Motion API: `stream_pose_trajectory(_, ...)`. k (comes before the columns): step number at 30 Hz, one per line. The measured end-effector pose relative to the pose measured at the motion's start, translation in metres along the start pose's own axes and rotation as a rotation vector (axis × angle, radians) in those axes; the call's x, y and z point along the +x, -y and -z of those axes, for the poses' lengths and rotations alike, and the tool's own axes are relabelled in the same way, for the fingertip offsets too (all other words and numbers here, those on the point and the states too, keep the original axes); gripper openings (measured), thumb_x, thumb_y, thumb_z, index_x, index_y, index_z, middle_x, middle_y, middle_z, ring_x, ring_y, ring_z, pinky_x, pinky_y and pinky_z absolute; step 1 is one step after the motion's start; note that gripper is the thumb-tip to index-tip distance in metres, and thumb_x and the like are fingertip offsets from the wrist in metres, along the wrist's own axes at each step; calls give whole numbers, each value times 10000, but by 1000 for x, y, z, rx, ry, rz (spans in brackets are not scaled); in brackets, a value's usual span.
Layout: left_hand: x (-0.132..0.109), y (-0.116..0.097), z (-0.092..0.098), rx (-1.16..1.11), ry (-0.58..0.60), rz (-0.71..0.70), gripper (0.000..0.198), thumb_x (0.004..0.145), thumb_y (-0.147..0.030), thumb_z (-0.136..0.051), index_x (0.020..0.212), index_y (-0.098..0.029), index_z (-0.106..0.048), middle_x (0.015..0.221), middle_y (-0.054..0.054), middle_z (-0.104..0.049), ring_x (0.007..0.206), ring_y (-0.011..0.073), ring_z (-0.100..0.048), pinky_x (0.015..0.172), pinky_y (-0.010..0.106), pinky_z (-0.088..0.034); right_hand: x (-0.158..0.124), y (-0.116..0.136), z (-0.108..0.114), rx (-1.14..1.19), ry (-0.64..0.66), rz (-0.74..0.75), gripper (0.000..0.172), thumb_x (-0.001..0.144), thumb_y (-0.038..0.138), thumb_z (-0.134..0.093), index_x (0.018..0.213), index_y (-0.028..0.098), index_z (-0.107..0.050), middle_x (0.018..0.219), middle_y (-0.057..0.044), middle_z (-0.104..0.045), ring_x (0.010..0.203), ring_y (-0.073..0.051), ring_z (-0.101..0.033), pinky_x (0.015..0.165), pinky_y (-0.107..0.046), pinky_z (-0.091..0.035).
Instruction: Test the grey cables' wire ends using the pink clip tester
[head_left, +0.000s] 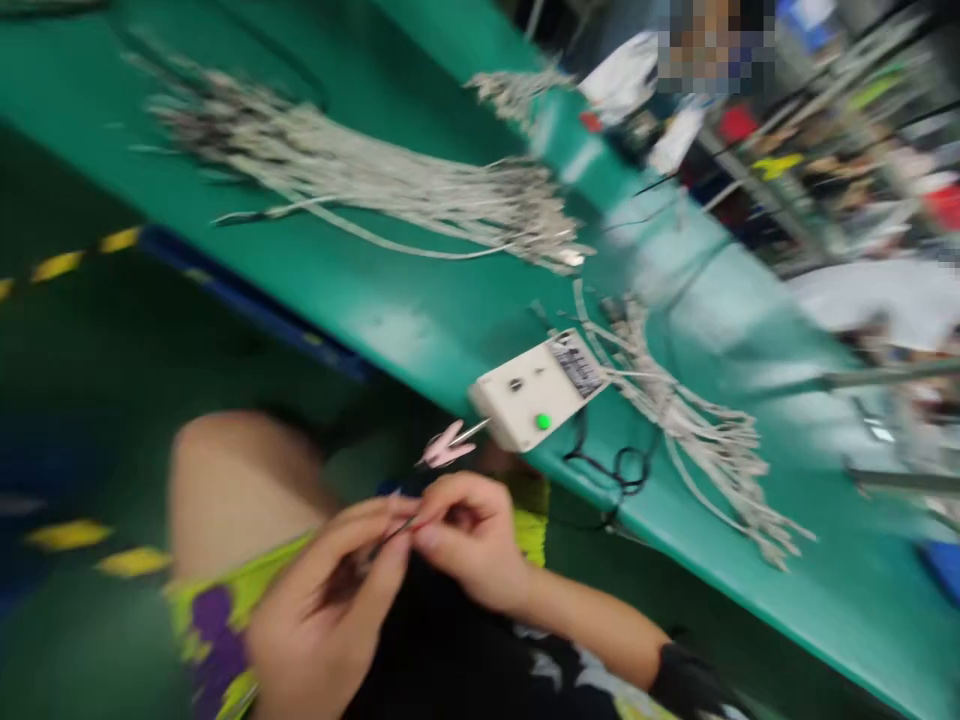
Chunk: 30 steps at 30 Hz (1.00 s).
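**Two-hand pinch on a skinny wire: keep it close**

So the left hand [322, 600] and right hand [476, 545] meet fingertip to fingertip, both pinching a thin dark-and-red wire [403, 528] right between them. Too blurry to tell if it's one strand or several. IMO, for fiddly stuff like this, hold near the end, brace the hands against each other and go easy on the pull. Just beyond the grip there's a pink clip [448, 445] on a metal rod, then a white box [529, 392] with a green button [544, 422]. Farther out, pale cable bundles [375, 180] lie on the green bench [390, 325].
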<state>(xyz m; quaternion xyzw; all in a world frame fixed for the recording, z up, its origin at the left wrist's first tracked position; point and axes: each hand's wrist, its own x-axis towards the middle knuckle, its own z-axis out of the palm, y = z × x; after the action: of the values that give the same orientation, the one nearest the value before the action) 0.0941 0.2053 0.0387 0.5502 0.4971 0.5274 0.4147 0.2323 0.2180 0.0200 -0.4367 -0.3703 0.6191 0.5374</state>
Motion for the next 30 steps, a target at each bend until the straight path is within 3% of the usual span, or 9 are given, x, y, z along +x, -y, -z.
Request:
stream_pose_trajectory(3, -6, 5, 15, -48, 18, 42, 193, 983, -81, -714, 1077, -246, -746, 1131, 18, -786, 1024, 157, -758, 903, 249, -635, 1, 3, 4, 33, 34, 28, 137, 833, 257, -895, 943, 290, -819, 766, 7, -720, 657, -127, -586, 630, -250, -497)
stream_pose_trajectory(8, 1, 3, 12, -44, 17, 59, 226, 955, -50, -734, 1080, -238, -743, 1124, 32, -793, 993, 165, -759, 829, 255, -625, -3, -3, 2, 64, 31, -28, 68, 917, 294, -821, 979, 282, -798, 773, 6, -719, 632, -123, -580, 614, -256, -490)
stream_pose_trajectory(13, 0, 4, 11, -90, 13, 110, 187, 973, -84, -737, 1075, -241, -741, 1130, 37, -787, 915, 153, -750, 772, 254, -616, 0, -2, -3, 92, -18, -78, 60, 894, 296, -851, 938, 302, -810, 717, 36, -697, 513, -93, -490, 501, -237, -401)
stream_pose_trajectory(25, -2, 5, 9, -166, 0, 191, 140, 985, -131, -741, 1069, -243, -744, 1130, 43, -760, 853, 148, -708, 639, 252, -545, 4, 4, -7, 275, -8, -263, 45, 854, 296, -856, 893, 276, -851, 521, 73, -548, 484, -69, -408, 557, -220, -413)
stream_pose_trajectory(30, -5, 7, 14, -176, 6, 145, 197, 977, -104, -738, 1101, -257, -745, 1060, 29, -744, 792, 132, -661, 646, 254, -531, 2, 15, -10, 185, -94, -295, 55, 818, 278, -872, 859, 268, -837, 654, 32, -686, 514, -81, -434, 527, -229, -403)
